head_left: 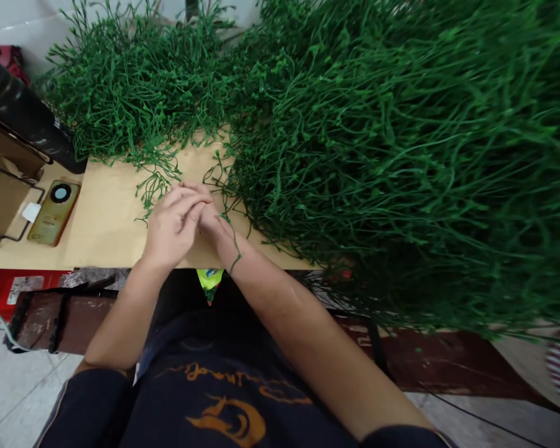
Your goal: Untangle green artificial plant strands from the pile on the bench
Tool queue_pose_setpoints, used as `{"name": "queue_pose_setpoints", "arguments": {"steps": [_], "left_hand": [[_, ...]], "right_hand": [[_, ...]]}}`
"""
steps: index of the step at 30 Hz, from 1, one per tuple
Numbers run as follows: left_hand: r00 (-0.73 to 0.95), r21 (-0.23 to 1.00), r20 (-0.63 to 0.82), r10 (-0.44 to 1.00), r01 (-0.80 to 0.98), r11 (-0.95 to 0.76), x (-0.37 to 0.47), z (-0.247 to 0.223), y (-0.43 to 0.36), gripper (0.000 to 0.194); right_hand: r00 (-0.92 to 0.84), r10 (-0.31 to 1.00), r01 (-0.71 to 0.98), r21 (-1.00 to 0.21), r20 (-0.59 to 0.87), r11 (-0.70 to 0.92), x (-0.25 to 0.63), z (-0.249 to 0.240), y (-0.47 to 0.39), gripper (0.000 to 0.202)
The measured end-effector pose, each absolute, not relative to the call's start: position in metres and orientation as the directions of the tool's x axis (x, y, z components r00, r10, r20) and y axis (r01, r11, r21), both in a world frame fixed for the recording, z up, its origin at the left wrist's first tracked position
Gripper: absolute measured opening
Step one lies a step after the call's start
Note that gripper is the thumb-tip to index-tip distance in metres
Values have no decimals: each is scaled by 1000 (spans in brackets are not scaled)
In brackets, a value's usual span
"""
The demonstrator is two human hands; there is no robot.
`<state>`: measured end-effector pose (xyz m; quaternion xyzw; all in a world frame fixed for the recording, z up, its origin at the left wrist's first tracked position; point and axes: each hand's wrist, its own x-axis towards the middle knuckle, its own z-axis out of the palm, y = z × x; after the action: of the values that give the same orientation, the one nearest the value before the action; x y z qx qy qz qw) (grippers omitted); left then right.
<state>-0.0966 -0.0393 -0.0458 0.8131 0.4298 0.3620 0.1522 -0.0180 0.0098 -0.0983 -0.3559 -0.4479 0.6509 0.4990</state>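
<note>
Both hands meet over the front part of the pale wooden table (107, 211). My left hand (170, 221) has its fingers bent over my right hand (208, 211), which is partly hidden behind it. Thin green stems (154, 183) stick out just beyond the fingers, and one green strand (237, 246) hangs over my right wrist. The fingertips are pressed together, and what lies between them is too small and covered to make out. A large heap of green plastic stems (378, 155) lies right of my hands, and a smaller heap (135, 93) lies beyond them.
At the left are a phone (53, 214), a black cylinder (28, 112) and a cardboard box (4, 205) with a black wire frame. A green and yellow packet (210, 280) shows below the table's front edge. Brown benches (424, 361) stand on the tiled floor below.
</note>
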Motion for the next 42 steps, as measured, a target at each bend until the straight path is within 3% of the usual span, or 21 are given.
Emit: {"name": "queue_pose_setpoints", "arguments": {"steps": [7,11,16,18,21,24,28,32,34,37,40,42], "left_hand": [[148,555,485,862,709,-435,-135,-61,-32,23],[158,473,440,884,796,-378,-157,-73,-28,32],[11,475,606,795,797,-373,-150,-73,-51,26],[184,468,525,831,753,-463,-135,-72,-68,24],[520,409,283,806,695,-592,-107,-73,-88,31],[583,382,180,793,701,-602,-88,-77,-91,23],[592,457,210,778,644,-614,-78,-74,-80,21],[682,534,357,638,412,-739,-45,-51,-82,24],[798,508,357,486,271,-818,-15,-34,-88,25],[892,417,302,336,193,-888,26,-13,-96,27],[916,308,271,297,210,-928,35,-6,-95,33],[889,293,332,315,219,-930,17,-12,-87,34]], "right_hand": [[-114,989,-386,-913,-94,-132,-19,-94,11,30],[-129,983,-417,-892,-134,-176,-18,-95,11,33],[-160,966,-503,-825,-202,-256,-15,-91,12,38],[-167,959,-516,-808,-228,-282,-15,-90,13,39],[-167,960,-523,-805,-223,-278,-15,-88,14,41],[-183,963,-536,-801,-196,-265,-13,-87,12,38],[-193,958,-533,-797,-213,-285,-11,-85,11,33],[-203,961,-508,-819,-187,-267,-14,-89,13,33],[-201,963,-504,-825,-177,-257,-15,-91,14,32],[-198,963,-497,-828,-185,-261,-14,-91,13,31],[-187,964,-472,-844,-188,-256,-12,-90,10,32],[-176,971,-430,-875,-163,-224,-11,-90,9,31]]}}
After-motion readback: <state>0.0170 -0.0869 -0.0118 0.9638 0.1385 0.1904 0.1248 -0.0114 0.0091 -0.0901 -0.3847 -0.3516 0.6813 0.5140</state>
